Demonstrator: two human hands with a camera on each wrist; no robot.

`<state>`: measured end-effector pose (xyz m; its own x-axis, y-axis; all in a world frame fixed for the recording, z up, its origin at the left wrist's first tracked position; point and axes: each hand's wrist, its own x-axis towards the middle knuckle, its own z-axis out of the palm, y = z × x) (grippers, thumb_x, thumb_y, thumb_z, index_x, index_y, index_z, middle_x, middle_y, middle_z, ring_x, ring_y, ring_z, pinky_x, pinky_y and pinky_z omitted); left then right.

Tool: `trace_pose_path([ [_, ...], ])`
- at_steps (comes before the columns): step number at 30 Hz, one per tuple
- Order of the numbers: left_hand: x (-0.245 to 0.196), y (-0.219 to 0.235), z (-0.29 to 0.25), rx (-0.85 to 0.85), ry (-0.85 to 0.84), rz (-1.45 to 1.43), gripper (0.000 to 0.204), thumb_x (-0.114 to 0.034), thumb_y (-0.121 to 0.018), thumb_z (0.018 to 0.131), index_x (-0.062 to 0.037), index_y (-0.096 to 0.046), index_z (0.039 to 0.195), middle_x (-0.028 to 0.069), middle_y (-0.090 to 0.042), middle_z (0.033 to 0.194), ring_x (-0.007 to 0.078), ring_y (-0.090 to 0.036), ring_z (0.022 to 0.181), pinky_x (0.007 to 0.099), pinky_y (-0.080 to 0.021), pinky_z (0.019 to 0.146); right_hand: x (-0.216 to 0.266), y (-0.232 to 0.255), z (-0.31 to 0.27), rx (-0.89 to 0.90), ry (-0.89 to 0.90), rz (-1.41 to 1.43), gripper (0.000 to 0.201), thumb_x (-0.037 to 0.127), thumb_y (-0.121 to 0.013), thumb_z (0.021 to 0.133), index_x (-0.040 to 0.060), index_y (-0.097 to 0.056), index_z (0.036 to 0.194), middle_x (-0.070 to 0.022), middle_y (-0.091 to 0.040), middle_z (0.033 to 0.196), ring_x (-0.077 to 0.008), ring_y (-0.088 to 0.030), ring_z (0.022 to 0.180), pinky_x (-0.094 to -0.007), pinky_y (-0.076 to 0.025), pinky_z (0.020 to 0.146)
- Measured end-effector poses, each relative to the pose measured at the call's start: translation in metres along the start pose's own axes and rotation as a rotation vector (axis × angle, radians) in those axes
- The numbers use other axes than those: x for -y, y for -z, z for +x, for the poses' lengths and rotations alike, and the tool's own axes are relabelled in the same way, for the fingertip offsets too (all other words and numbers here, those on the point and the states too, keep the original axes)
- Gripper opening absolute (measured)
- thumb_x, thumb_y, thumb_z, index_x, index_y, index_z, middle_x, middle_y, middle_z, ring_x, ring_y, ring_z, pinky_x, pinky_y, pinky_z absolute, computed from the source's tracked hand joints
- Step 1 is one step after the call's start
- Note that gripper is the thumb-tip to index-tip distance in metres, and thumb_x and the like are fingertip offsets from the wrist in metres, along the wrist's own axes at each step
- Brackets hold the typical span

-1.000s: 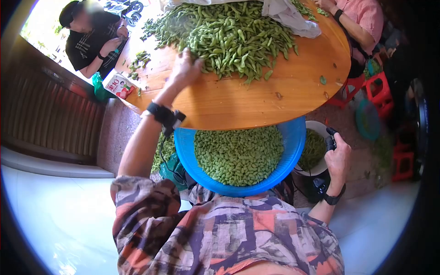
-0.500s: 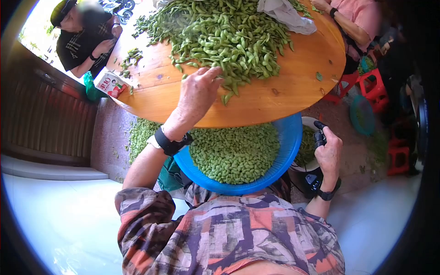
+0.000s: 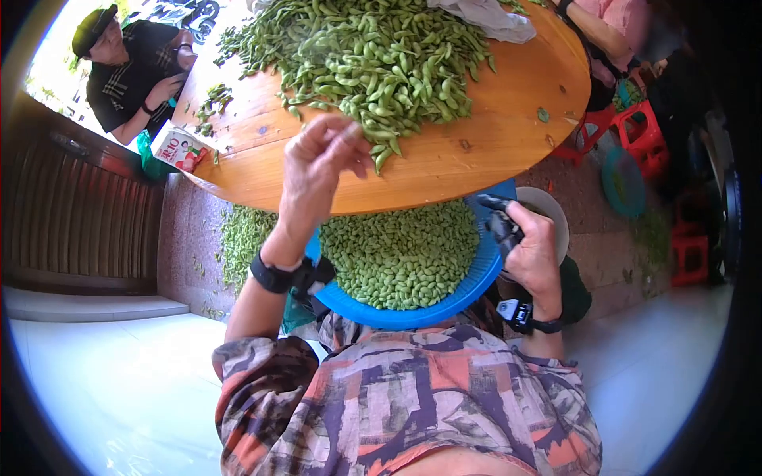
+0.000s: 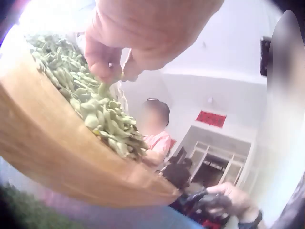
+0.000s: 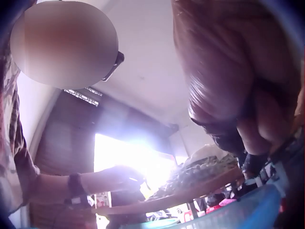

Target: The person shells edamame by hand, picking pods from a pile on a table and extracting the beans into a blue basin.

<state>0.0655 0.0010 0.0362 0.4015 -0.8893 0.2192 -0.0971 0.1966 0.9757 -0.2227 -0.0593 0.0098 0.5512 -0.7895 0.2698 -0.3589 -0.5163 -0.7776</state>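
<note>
My left hand (image 3: 311,170) is raised over the near edge of the wooden table, just left of a heap of green pods (image 3: 381,71). In the left wrist view, the thumb and fingers of this hand (image 4: 147,33) pinch a green pod (image 4: 103,89). Over the right rim of a blue basin (image 3: 468,297) is my right hand (image 3: 533,254), its lower fingers curled and black coverings on thumb and forefinger. No held thing is visible in it. Shelled green beans (image 3: 397,254) lie in the basin. The right wrist view shows the curled right hand (image 5: 238,71) close up.
The round wooden table (image 3: 508,119) overhangs the basin's far side. A white bowl (image 3: 557,226) stands right of the basin. A person in black (image 3: 131,75) sits at the left, another in pink at the upper right. Red stools (image 3: 643,139) stand on the right.
My left hand moved from the left of the heap toward the table's near edge, and its fingers now pinch a pod. My right hand moved left, from beside the white bowl to the basin's rim.
</note>
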Motion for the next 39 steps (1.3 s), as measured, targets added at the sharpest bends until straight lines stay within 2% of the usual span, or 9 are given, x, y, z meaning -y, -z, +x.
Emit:
trace_pose_path([
  [3,-0.003,-0.028,-0.035,0.167,0.227,-0.356,0.013,-0.010,-0.057,0.096,-0.0003,-0.059,0.104,0.0106,-0.066,0.081,0.0168,-0.066,0.069,0.0249,-0.053,0.059,0.014,-0.020,0.007,0.029,-0.075,0.339,0.031,0.008,-0.060,0.089,0.0024,-0.065,0.118,0.0003,-0.057,0.071,-0.0053,-0.049,0.066,-0.0232,-0.041,0.059],
  [6,0.010,-0.046,-0.062,0.256,0.356,-0.501,0.010,-0.010,-0.057,0.096,-0.0005,-0.058,0.100,0.0118,-0.068,0.085,0.0182,-0.067,0.071,0.0266,-0.055,0.060,0.028,-0.021,0.012,0.231,-0.337,0.794,0.029,0.017,-0.064,0.091,0.0009,-0.066,0.115,0.0052,-0.058,0.076,-0.0028,-0.050,0.068,-0.0221,-0.043,0.060],
  [13,0.030,-0.062,-0.089,0.242,0.237,-0.238,0.017,-0.009,-0.059,0.096,0.0020,-0.061,0.108,0.0064,-0.066,0.083,0.0116,-0.061,0.067,0.0240,-0.051,0.060,0.033,-0.031,0.011,0.142,-0.182,0.605,0.021,0.012,-0.064,0.089,0.0007,-0.068,0.107,0.0048,-0.060,0.074,-0.0007,-0.052,0.066,-0.0193,-0.043,0.057],
  [25,0.033,-0.063,-0.096,0.097,0.245,-0.096,0.008,-0.008,-0.062,0.094,0.0006,-0.062,0.092,-0.0004,-0.057,0.067,0.0049,-0.047,0.056,0.0198,-0.036,0.051,0.015,-0.037,0.005,0.342,-0.372,0.737,0.008,0.006,-0.055,0.088,0.0028,-0.063,0.088,0.0054,-0.053,0.062,-0.0017,-0.049,0.054,-0.0197,-0.036,0.047],
  [28,0.033,-0.060,-0.096,0.117,0.346,-0.269,0.010,-0.010,-0.065,0.092,0.0003,-0.062,0.093,0.0006,-0.056,0.066,0.0062,-0.047,0.055,0.0203,-0.036,0.050,0.011,-0.036,0.005,0.336,-0.350,0.777,0.010,0.006,-0.055,0.089,0.0024,-0.064,0.089,0.0051,-0.053,0.061,-0.0019,-0.048,0.053,-0.0200,-0.035,0.046],
  [32,0.054,-0.060,-0.102,0.328,0.570,-0.998,0.024,-0.014,-0.069,0.087,0.0000,-0.064,0.106,0.0095,-0.068,0.092,0.0126,-0.054,0.060,0.0239,-0.040,0.051,0.007,-0.030,0.006,0.493,-0.418,1.192,0.012,0.008,-0.052,0.091,0.0023,-0.063,0.088,0.0031,-0.050,0.058,-0.0028,-0.046,0.052,-0.0208,-0.034,0.045],
  [35,0.056,-0.056,-0.102,0.342,0.581,-0.963,0.020,-0.013,-0.067,0.089,0.0003,-0.064,0.104,0.0087,-0.067,0.091,0.0110,-0.054,0.060,0.0231,-0.041,0.051,0.013,-0.028,0.003,0.462,-0.379,0.989,0.012,0.007,-0.052,0.090,0.0015,-0.063,0.089,0.0018,-0.050,0.058,-0.0045,-0.047,0.052,-0.0217,-0.035,0.046],
  [38,0.041,-0.059,-0.100,0.145,0.188,0.211,0.015,-0.004,-0.067,0.088,0.0007,-0.065,0.102,0.0054,-0.064,0.089,0.0090,-0.057,0.065,0.0214,-0.045,0.054,0.016,-0.035,-0.003,0.335,-0.274,0.619,0.008,0.002,-0.054,0.086,0.0000,-0.062,0.089,-0.0026,-0.052,0.062,-0.0092,-0.050,0.055,-0.0254,-0.039,0.049],
  [39,0.031,-0.067,-0.098,0.011,0.025,0.302,0.016,-0.003,-0.071,0.083,0.0005,-0.066,0.098,0.0063,-0.063,0.085,0.0105,-0.058,0.066,0.0227,-0.046,0.056,0.016,-0.037,-0.004,0.281,-0.227,0.475,0.007,0.000,-0.056,0.084,-0.0010,-0.061,0.088,-0.0064,-0.054,0.064,-0.0125,-0.053,0.057,-0.0284,-0.041,0.052],
])
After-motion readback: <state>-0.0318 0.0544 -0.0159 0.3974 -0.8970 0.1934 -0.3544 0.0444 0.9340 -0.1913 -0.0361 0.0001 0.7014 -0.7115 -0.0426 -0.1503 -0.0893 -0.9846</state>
